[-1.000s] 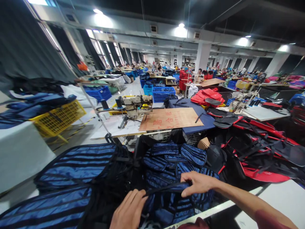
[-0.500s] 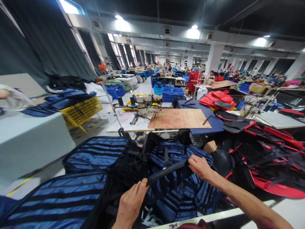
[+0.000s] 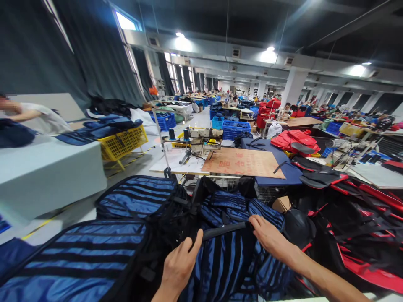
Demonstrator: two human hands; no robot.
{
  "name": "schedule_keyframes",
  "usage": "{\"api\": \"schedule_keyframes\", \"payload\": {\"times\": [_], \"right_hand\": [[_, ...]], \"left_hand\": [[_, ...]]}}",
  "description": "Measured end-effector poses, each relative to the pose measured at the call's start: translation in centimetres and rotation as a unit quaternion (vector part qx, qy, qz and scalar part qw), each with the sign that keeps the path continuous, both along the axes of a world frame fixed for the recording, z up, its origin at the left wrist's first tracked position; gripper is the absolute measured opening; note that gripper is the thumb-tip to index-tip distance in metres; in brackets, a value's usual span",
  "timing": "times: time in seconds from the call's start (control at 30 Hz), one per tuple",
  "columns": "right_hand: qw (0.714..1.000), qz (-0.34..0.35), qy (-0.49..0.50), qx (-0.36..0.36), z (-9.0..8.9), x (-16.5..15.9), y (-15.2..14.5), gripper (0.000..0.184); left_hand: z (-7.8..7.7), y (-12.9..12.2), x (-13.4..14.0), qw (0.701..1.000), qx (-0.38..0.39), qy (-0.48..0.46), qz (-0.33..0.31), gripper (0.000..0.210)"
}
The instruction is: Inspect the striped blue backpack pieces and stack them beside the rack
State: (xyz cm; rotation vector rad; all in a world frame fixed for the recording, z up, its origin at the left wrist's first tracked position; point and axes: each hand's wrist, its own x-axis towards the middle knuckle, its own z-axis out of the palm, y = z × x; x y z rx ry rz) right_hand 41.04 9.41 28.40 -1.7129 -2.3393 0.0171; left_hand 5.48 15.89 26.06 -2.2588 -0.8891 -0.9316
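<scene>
A blue-and-black striped backpack piece (image 3: 220, 256) hangs below its dark edging, which runs between my hands. My right hand (image 3: 267, 233) is closed on the right end of that edging. At the left end, my left hand (image 3: 181, 262) grips the piece near its edge, index finger raised; the exact contact of its fingertips is partly hidden. More striped blue backpack pieces (image 3: 78, 256) lie in a heap to the left, with black straps and mesh among them. Another striped piece (image 3: 228, 200) lies just behind the edging.
Black-and-red bags (image 3: 355, 218) are piled at right. Ahead stands a sewing machine (image 3: 201, 136) beside a brown board (image 3: 244, 162). To the left are a pale covered table (image 3: 50, 176), a yellow crate (image 3: 124, 142) and a co-worker in a white top (image 3: 47, 119).
The edging between my hands has straightened, and the striped piece now hangs below it with long stripes showing. My left index finger has lifted. The view has turned left, showing more of the co-worker.
</scene>
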Motion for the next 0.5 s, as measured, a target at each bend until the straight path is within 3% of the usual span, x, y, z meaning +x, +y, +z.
{"api": "schedule_keyframes", "payload": {"times": [0.1,0.17,0.23,0.3,0.37,0.5], "right_hand": [[0.994,0.081,0.068,0.029,1.3,-2.8,-0.5,0.070],[0.985,0.134,0.113,-0.009,1.7,-4.5,-0.9,0.068],[0.974,0.149,0.166,-0.043,1.8,-5.1,-1.3,0.065],[0.962,0.129,0.235,-0.044,2.2,-4.3,-1.3,0.065],[0.948,0.098,0.302,-0.026,3.0,-2.2,-1.0,0.058],[0.925,-0.032,0.378,0.028,5.2,3.8,0.5,0.039]], "left_hand": [[1.2,-2.1,3.0,0.997,-0.013,-0.017,-0.072,0.060],[1.6,-3.1,4.9,0.988,-0.049,-0.055,-0.138,0.050],[1.5,-3.4,5.7,0.971,-0.124,-0.119,-0.164,0.030],[0.9,-3.2,4.9,0.939,-0.252,-0.176,-0.157,0.016],[-0.1,-3.3,2.8,0.878,-0.412,-0.202,-0.132,0.026],[-2.1,-5.4,-2.3,0.709,-0.662,-0.242,-0.017,0.058]]}}
